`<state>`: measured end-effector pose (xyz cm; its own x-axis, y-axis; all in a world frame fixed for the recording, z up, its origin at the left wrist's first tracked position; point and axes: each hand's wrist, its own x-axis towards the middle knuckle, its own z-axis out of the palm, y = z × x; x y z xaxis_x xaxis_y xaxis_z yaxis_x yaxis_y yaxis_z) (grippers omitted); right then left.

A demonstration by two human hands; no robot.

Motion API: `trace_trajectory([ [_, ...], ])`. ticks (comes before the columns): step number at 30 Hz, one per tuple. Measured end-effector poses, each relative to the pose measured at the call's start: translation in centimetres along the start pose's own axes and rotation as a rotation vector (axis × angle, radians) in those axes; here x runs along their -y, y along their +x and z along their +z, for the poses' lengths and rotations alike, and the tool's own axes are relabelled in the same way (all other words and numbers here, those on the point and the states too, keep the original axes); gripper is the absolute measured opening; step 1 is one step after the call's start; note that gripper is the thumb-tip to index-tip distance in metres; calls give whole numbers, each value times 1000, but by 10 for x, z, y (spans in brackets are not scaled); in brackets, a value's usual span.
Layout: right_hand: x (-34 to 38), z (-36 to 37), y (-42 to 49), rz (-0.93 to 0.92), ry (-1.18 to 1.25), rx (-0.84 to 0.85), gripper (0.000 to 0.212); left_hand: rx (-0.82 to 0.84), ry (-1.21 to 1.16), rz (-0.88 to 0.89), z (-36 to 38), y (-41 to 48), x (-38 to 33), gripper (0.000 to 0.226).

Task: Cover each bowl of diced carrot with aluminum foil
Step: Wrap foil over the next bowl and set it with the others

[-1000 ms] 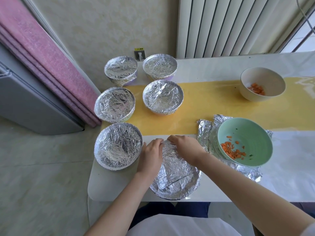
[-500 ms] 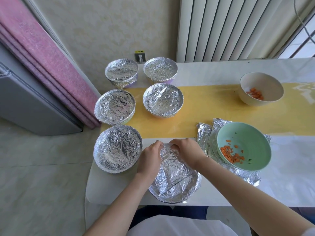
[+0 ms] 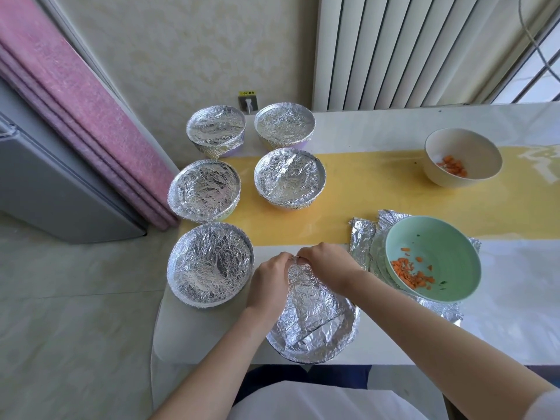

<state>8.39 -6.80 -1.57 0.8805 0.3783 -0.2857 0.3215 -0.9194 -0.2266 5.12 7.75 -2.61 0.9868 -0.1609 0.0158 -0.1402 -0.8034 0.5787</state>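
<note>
Standing at far left, a pink folded mat point(image 3: 91, 122) is seen against the wall beside a grey cabinet point(image 3: 45, 192). At the left end of the table point(image 3: 515, 313), five bowls are shown already sealed in foil. The nearest sealed bowl point(image 3: 210, 264) is set alone on the white surface. A left middle bowl point(image 3: 204, 190) and a right middle bowl point(image 3: 289, 178) are placed at the end of the yellow runner point(image 3: 394, 192). A left back bowl point(image 3: 215, 127) and a right back bowl point(image 3: 284, 124) are lined up by the wall.

At the table's front edge, the front bowl point(image 3: 348, 338) is pictured under a crumpled foil cover point(image 3: 309, 304). The cover's far edge is pinched by the left hand point(image 3: 269, 278) and the right hand point(image 3: 328, 262), with fingers curled and fingertips nearly meeting over the far rim.

Just to the right, a loose foil sheet point(image 3: 362, 247) is spread beneath an uncovered green bowl point(image 3: 466, 286) in which diced carrot point(image 3: 412, 275) is held. Farther back, on the runner, an uncovered cream bowl point(image 3: 436, 174) with a few carrot pieces point(image 3: 451, 165) is seen.
</note>
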Motion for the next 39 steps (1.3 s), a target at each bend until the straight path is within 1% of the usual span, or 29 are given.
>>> trace_trajectory([
  [4, -1, 5, -3, 9, 94, -29, 19, -3, 10, -47, 0, -2, 3, 21],
  [7, -3, 7, -6, 50, 188, -36, 20, -5, -18, -123, 2, -4, 9, 20],
  [11, -4, 16, 0, 65, 176, -28, 18, 16, 3, -146, 4, -11, 5, 24],
  [13, -4, 17, -1, 58, 203, -26, 20, 5, -9, -143, 5, -14, 4, 37],
  [16, -1, 12, -8, 64, 333, -67, 28, 24, -34, -163, 4, -18, 3, 63],
  [18, -2, 12, -11, 84, 402, -116, 32, 53, -14, -186, 1, -21, 0, 68],
  [19, -4, 13, -12, 94, 423, -139, 32, 66, -3, -202, 1, -22, -2, 65],
  [21, -8, 14, -13, 110, 451, -175, 30, 82, 19, -213, 0, -22, -4, 49],
  [23, -12, 14, -13, 120, 472, -199, 28, 86, 27, -185, 1, -19, -6, 36],
  [25, -13, 14, -15, 134, 491, -208, 25, 77, -30, -150, 4, -11, -5, 30],
  [27, -14, 14, -16, 151, 493, -213, 23, 83, -92, -121, 8, -3, -5, 26],
  [29, -15, 13, -16, 172, 490, -219, 22, 86, -136, -127, 10, 4, -4, 25],
  [32, -16, 12, -14, 187, 515, -226, 21, 69, -157, -147, 12, 9, -3, 25],
  [34, -15, 11, -14, 178, 521, -245, 24, 56, -152, -154, 13, 12, -3, 25],
  [37, -12, 12, -14, 97, 388, -267, 31, 66, -127, -149, 13, 14, -4, 26],
  [39, -12, 13, -11, 50, 252, -217, 29, 91, -100, -152, 13, 15, -5, 27],
])
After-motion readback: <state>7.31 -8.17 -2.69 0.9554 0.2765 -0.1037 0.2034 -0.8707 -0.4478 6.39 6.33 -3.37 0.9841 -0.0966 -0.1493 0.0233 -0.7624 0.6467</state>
